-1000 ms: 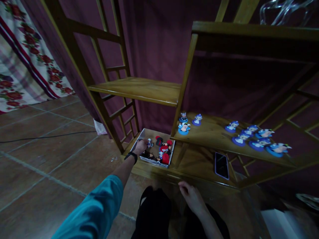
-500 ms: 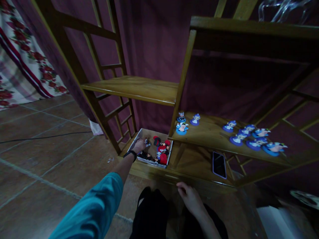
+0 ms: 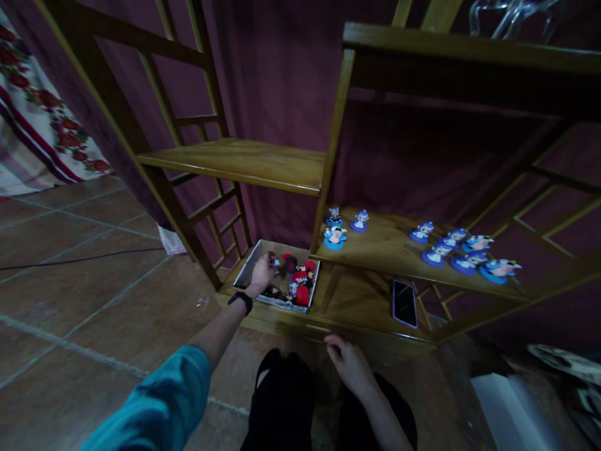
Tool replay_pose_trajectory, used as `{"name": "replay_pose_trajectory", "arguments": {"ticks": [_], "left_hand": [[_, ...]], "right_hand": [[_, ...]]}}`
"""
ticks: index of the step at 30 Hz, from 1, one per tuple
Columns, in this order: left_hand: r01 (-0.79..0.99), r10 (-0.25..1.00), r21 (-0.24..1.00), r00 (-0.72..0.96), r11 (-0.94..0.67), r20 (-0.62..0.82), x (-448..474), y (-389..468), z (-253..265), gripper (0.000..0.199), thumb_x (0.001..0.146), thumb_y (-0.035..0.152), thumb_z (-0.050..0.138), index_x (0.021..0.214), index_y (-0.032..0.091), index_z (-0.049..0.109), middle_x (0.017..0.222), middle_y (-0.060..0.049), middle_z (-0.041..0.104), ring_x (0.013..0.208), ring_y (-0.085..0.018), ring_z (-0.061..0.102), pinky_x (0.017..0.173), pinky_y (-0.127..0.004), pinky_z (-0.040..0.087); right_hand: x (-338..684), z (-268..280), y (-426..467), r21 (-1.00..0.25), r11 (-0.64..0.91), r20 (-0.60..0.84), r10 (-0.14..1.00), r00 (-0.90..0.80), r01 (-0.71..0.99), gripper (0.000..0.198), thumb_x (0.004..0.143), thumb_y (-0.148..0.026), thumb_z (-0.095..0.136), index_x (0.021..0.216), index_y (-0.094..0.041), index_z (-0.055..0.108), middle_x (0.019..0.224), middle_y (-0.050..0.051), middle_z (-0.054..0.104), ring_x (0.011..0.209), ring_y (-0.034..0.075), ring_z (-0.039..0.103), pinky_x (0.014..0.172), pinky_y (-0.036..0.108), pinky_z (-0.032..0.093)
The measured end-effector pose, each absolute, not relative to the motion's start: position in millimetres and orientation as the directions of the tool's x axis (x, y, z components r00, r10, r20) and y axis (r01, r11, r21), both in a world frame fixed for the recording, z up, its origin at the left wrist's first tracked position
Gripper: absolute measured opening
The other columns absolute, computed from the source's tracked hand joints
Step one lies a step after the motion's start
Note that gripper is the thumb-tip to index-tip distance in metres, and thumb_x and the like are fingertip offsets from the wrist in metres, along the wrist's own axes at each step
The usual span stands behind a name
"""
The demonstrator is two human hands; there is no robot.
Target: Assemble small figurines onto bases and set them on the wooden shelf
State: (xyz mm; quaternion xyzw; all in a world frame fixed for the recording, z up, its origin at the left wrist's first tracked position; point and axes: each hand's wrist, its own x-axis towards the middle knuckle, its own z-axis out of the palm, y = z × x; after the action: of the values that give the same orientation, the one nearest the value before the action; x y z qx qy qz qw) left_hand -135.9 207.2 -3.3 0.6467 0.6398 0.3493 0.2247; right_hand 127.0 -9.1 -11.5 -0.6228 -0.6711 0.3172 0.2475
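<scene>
My left hand (image 3: 262, 273), with a dark band at the wrist, is inside a shallow cardboard box (image 3: 247, 265) on the bottom shelf. Its fingers are closed on a small whitish figurine (image 3: 275, 263), partly covered by them. Red, black and white figurines (image 3: 302, 275) lie heaped at the right side of the box. More dark ones (image 3: 273, 291) lie along its front wall. Near the front edge of the shelf unit, above my knee, my right hand (image 3: 350, 364) is loosely curled, and no object shows in it.
On the middle shelf (image 3: 380, 250) stand several blue and purple figurines (image 3: 439, 252), with a smaller group (image 3: 335, 237) at its left end. A phone (image 3: 404, 304) lies on the bottom shelf. A wooden upright (image 3: 334, 131) divides the unit. A cable (image 3: 84, 258) crosses the tiled floor.
My left hand has lifted slightly within the box, bringing the small figurine up with it. My right hand stays curled near my knee. The whole view has shifted a little.
</scene>
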Motion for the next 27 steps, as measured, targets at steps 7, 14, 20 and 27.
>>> {"name": "replay_pose_trajectory", "arguments": {"ticks": [7, 14, 20, 27], "left_hand": [[0.188, 0.882, 0.947, 0.446, -0.26, 0.154, -70.2, 103.1, -5.2, 0.047, 0.063, 0.01, 0.063, 0.107, 0.018, 0.05, 0.08, -0.001, 0.057, 0.076, -0.013, 0.055, 0.072, -0.025, 0.043], [0.196, 0.791, 0.915, 0.585, -0.353, 0.18, -33.2, 31.0, -0.8, 0.049, 0.07, 0.02, 0.064, 0.116, 0.022, 0.047, 0.087, -0.002, 0.056, 0.078, -0.012, 0.053, 0.073, -0.025, 0.042], [0.354, 0.885, 0.851, 0.401, -0.388, 0.237, -70.5, 71.9, 4.4, 0.036, 0.072, 0.022, 0.062, 0.107, 0.019, 0.054, 0.096, -0.006, 0.057, 0.088, -0.016, 0.054, 0.079, -0.028, 0.043], [0.915, 0.986, 0.386, 0.064, -0.12, 0.153, -176.6, 165.0, -9.6, 0.029, 0.072, 0.012, 0.051, 0.098, 0.015, 0.063, 0.101, -0.012, 0.058, 0.101, -0.023, 0.052, 0.093, -0.031, 0.036]], "right_hand": [[122.7, -11.2, -3.8, -0.954, -0.046, -0.036, 0.999, 0.041, 0.297, 0.037, 0.074, -0.038, 0.057, 0.109, -0.025, 0.059, 0.095, 0.003, 0.067, 0.087, 0.018, 0.063, 0.078, 0.031, 0.05], [120.4, -10.3, -6.6, -0.982, -0.177, -0.166, 0.975, -0.145, -0.067, 0.039, 0.067, -0.043, 0.066, 0.098, -0.02, 0.065, 0.097, 0.005, 0.066, 0.085, 0.021, 0.062, 0.069, 0.034, 0.053], [128.7, -7.8, -10.1, -0.917, -0.268, -0.266, 0.963, -0.05, -0.295, 0.042, 0.059, -0.038, 0.074, 0.094, -0.017, 0.065, 0.092, 0.006, 0.067, 0.079, 0.019, 0.063, 0.072, 0.035, 0.053], [134.5, -3.8, -9.3, -0.792, -0.272, -0.328, 0.945, 0.006, -0.547, 0.032, 0.059, -0.032, 0.075, 0.087, -0.019, 0.065, 0.088, 0.004, 0.069, 0.075, 0.018, 0.065, 0.076, 0.038, 0.053]]}}
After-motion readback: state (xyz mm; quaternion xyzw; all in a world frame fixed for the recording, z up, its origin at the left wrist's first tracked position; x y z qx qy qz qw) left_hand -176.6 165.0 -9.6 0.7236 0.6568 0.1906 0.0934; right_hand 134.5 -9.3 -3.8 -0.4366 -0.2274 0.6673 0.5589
